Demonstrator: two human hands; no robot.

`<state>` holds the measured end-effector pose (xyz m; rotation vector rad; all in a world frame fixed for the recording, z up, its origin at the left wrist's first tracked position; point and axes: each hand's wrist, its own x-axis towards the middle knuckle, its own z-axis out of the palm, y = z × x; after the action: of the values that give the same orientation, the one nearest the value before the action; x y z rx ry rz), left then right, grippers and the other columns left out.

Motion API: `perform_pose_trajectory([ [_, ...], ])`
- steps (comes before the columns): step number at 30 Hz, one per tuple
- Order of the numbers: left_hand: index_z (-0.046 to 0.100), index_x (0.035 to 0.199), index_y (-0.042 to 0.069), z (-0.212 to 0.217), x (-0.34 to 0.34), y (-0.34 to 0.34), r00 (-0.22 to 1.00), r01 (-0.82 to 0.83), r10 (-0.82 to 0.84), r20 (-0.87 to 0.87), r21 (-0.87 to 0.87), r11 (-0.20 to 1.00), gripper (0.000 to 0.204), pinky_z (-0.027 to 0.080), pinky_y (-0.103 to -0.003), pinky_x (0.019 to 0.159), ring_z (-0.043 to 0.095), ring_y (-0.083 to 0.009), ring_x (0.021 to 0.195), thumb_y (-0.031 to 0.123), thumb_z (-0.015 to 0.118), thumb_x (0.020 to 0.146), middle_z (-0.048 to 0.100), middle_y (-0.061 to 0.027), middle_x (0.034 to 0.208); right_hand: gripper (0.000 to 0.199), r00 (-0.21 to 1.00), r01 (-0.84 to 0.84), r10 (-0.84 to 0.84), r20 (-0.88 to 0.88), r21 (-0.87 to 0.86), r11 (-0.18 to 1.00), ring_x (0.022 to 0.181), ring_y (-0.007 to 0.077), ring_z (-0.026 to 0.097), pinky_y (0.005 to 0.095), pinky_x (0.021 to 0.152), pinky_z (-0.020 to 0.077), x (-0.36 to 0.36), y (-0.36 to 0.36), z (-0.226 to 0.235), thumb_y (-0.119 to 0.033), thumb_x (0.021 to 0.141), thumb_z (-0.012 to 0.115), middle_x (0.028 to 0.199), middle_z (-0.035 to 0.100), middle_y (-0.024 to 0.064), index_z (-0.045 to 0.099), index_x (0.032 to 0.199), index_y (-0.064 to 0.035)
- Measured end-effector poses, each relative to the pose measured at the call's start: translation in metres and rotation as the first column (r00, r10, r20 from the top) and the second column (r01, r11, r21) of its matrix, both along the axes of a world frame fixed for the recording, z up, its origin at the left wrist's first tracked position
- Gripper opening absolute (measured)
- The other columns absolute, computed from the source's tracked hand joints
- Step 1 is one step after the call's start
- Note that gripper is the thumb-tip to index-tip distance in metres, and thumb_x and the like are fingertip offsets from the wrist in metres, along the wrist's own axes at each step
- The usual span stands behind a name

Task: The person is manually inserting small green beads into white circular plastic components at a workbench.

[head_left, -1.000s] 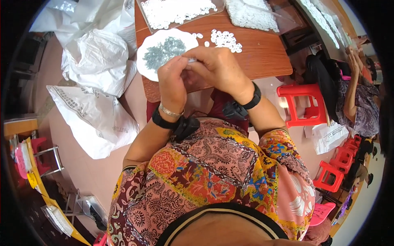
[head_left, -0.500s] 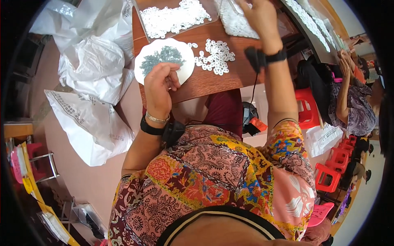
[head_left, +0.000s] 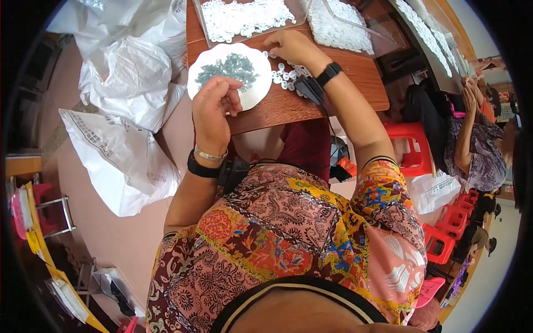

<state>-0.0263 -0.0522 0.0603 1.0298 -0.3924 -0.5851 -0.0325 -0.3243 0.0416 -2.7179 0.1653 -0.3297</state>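
A white scalloped plate (head_left: 259,95) near the table's left edge holds a heap of small grey-green, pin-like pieces (head_left: 227,66). My left hand (head_left: 214,105) is at the plate's front edge, its fingers curled inward; what they hold, if anything, is too small to make out. To the right of the plate lie loose white oval pieces with holes (head_left: 285,76). Over them reaches my right hand (head_left: 294,47), fingers bent together and pointing left, with a white piece close to the fingertips. The hand and wrist hide part of that loose group.
A clear tray (head_left: 247,19) heaped with white pieces stands at the table's back, beside another clear container (head_left: 340,28) of white pieces. White sacks (head_left: 125,83) lie on the floor at left. Red stools (head_left: 408,147) and a seated person (head_left: 477,144) are at right.
My right hand has come down and left from the clear container at the back right to the loose white pieces beside the plate. My left hand stays curled at the plate.
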Motion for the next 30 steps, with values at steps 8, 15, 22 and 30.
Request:
perform_pose_trajectory([
  [8, 0.058, 0.089, -0.001, -0.009, 0.006, 0.005, 0.999, 0.036, -0.036, -0.017, 0.002, 0.999, 0.025, 0.037, -0.022, 0.052, 0.051, -0.0123, 0.056, 0.018, 0.043, 0.092, 0.054, -0.0046, 0.067, 0.009, 0.981, -0.036, 0.041, -0.188, 0.028, 0.999, 0.064, 0.0215, 0.062, 0.0322, 0.061, 0.0482, -0.019, 0.0, 0.014, -0.014, 0.074, 0.066, 0.073, 0.064, 0.0077, 0.067, 0.08, -0.007],
  [15, 0.061, 0.085, 0.001, -0.009, -0.001, -0.008, 0.999, 0.046, -0.045, -0.013, 0.046, 0.998, 0.023, 0.036, -0.021, 0.051, 0.049, -0.0105, 0.055, 0.017, 0.045, 0.089, 0.053, -0.0024, 0.064, 0.013, 0.975, -0.102, 0.087, -0.204, -0.065, 0.993, 0.081, 0.0281, 0.059, 0.0368, 0.072, 0.0466, -0.039, 0.016, 0.006, -0.012, 0.072, 0.067, 0.085, 0.059, 0.0097, 0.065, 0.084, -0.007],
  [22, 0.061, 0.084, 0.001, -0.011, 0.0, -0.005, 0.999, 0.034, -0.033, -0.022, 0.06, 0.998, 0.023, 0.035, -0.02, 0.05, 0.049, -0.0096, 0.054, 0.016, 0.045, 0.089, 0.053, -0.0013, 0.063, 0.01, 0.988, -0.119, 0.094, -0.122, -0.218, 0.969, 0.083, 0.0297, 0.06, 0.0383, 0.073, 0.0468, -0.035, 0.017, 0.002, -0.012, 0.074, 0.064, 0.086, 0.06, 0.0107, 0.064, 0.082, -0.0062],
  [30, 0.061, 0.083, 0.001, -0.011, -0.009, -0.011, 0.998, 0.063, -0.065, 0.022, 0.079, 0.995, 0.023, 0.036, -0.02, 0.049, 0.049, -0.0107, 0.052, 0.017, 0.046, 0.088, 0.053, -0.0025, 0.064, 0.011, 0.94, -0.117, 0.043, -0.337, -0.203, 0.972, 0.08, 0.0312, 0.061, 0.0417, 0.07, 0.047, -0.021, 0.009, 0.006, -0.015, 0.07, 0.065, 0.081, 0.063, 0.0123, 0.064, 0.077, -0.0066],
])
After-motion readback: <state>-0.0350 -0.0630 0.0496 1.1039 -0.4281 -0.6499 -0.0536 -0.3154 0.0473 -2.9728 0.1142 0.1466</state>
